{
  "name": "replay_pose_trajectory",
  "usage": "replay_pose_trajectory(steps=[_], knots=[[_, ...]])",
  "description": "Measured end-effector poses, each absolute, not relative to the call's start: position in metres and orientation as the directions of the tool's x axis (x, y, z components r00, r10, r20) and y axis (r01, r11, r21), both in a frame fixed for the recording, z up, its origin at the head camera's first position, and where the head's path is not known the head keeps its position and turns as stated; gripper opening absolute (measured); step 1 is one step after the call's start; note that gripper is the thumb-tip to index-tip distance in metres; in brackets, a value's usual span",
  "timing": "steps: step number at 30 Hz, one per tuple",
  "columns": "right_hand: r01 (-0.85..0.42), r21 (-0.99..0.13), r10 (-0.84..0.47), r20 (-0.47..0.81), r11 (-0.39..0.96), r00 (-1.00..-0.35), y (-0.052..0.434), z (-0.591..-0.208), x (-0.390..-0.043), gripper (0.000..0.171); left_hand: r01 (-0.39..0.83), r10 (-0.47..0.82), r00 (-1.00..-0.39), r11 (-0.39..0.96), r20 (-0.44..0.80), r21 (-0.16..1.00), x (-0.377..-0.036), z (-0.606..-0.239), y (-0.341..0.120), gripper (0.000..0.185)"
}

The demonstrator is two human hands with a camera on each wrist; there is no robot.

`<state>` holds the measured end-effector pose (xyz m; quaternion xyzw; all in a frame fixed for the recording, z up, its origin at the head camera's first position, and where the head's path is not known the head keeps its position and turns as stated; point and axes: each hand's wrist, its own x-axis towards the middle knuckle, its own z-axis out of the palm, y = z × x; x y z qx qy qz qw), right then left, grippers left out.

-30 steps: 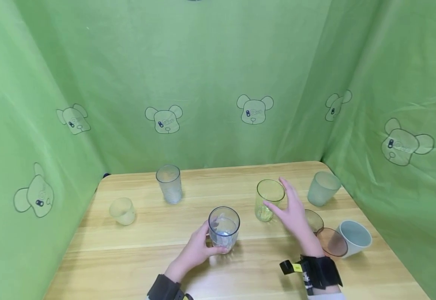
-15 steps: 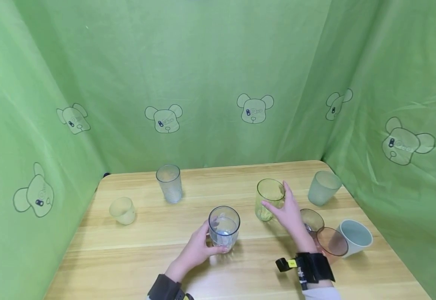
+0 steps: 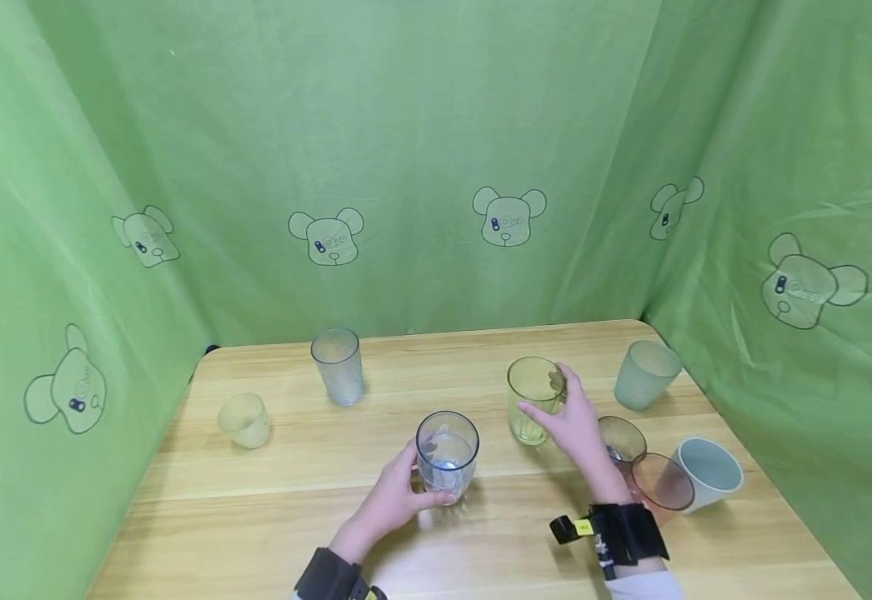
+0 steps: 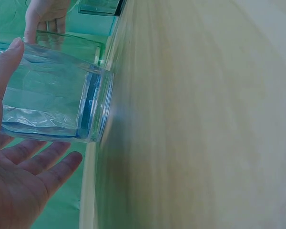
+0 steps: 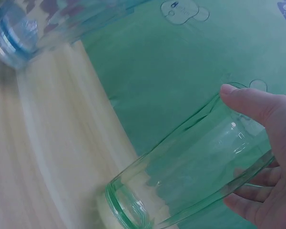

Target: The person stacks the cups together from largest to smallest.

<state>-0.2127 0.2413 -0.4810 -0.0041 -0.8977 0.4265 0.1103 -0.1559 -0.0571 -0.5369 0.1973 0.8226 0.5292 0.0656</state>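
The left hand (image 3: 394,500) wraps its thumb and fingers around a clear blue-tinted glass (image 3: 447,454) that stands upright near the middle of the tabletop (image 3: 271,508). To its right, the right hand (image 3: 574,421) curls around a yellow-green glass (image 3: 532,400), thumb on the near side and fingers behind, the glass upright on the wood. Judging from both grips, the step in hand is taking hold of two glasses at once. The next move likely calls for a firm enough squeeze on the smooth walls and a straight lift, clear of the brown cup (image 3: 622,437) and pink cup (image 3: 664,483) just beside the right wrist.
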Motion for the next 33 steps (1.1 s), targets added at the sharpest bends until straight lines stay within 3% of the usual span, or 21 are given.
replay_pose_trajectory(steps=[10,18,27,30,33], knots=[[-0.22,-0.798,0.145,0.356,0.562,-0.923,0.223,-0.439,-0.199,0.093,0.259,0.393,-0.914,0.367,0.103,0.893,-0.156,-0.536,-0.057,0.097],[-0.43,-0.801,0.149,0.527,0.417,-0.837,0.205,-0.4,-0.176,0.084,0.251,0.39,-0.916,0.37,0.095,0.895,-0.156,-0.537,-0.057,0.101],[-0.74,-0.664,0.047,0.747,0.107,-0.663,0.179,-0.384,-0.158,0.083,0.262,0.395,-0.913,0.368,0.105,0.892,-0.157,-0.536,-0.057,0.099],[-0.78,-0.621,-0.01,0.782,0.079,-0.623,0.169,-0.388,-0.158,0.086,0.272,0.396,-0.911,0.369,0.115,0.889,-0.157,-0.537,-0.057,0.098],[-0.777,-0.62,-0.064,0.776,0.105,-0.628,0.161,-0.395,-0.156,0.089,0.279,0.398,-0.909,0.367,0.122,0.887,-0.157,-0.538,-0.058,0.098]])
